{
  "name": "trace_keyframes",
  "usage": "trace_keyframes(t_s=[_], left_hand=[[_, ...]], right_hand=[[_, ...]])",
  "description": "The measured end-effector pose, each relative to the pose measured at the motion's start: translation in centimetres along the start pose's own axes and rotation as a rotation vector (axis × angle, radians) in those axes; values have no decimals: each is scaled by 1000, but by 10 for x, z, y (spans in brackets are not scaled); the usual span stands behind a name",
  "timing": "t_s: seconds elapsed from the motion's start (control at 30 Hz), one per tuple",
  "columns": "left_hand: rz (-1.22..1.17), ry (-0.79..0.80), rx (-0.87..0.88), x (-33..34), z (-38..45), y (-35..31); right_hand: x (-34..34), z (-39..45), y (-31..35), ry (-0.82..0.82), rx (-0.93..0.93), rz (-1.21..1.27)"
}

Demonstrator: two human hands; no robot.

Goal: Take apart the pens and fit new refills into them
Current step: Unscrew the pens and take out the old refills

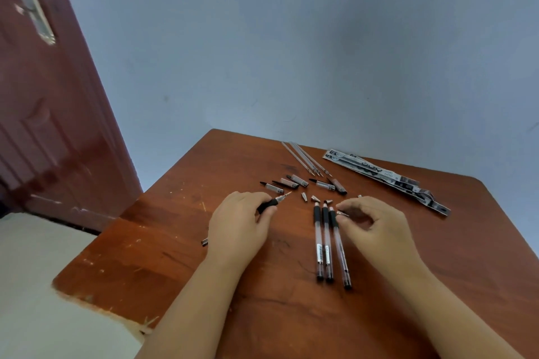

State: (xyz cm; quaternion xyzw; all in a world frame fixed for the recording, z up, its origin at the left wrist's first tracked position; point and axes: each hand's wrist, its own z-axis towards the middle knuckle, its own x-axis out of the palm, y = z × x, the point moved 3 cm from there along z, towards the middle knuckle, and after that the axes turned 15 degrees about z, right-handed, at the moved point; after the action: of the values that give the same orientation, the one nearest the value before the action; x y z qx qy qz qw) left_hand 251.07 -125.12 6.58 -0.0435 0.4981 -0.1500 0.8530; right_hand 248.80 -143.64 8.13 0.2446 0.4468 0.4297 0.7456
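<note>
on the tabletop [163,256], a pen [269,204] is clasped in the left hand [239,224]; a metal tip [343,213] is pinched by the right hand [376,227], just beside three pen barrels [328,245].

The table [180,256] is reddish-brown wood, scuffed pale along its near-left edge. Three pen barrels [328,245] near the middle are clear with black grips and black end plugs, one bearing dark print. The refills [303,158] at the far side are pale and see-through. The packaging [388,178] at far right is black-and-white printed. The wall [291,38] is grey-blue, the door [43,111] dark red-brown.
</note>
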Motion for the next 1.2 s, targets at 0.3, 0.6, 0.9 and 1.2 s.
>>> trace_keyframes(t_s=[0.3, 0.6, 0.9, 1.2], left_hand=[[10, 71, -148, 4, 1, 13], [-2, 74, -116, 6, 3, 14], [-66, 88, 137, 3, -1, 0], [-153, 52, 307, 4, -5, -10]], right_hand=[[71, 52, 4, 349, 27, -455], [79, 54, -9, 345, -28, -587], [50, 38, 14, 445, -195, -141], [31, 27, 10, 537, -233, -165]])
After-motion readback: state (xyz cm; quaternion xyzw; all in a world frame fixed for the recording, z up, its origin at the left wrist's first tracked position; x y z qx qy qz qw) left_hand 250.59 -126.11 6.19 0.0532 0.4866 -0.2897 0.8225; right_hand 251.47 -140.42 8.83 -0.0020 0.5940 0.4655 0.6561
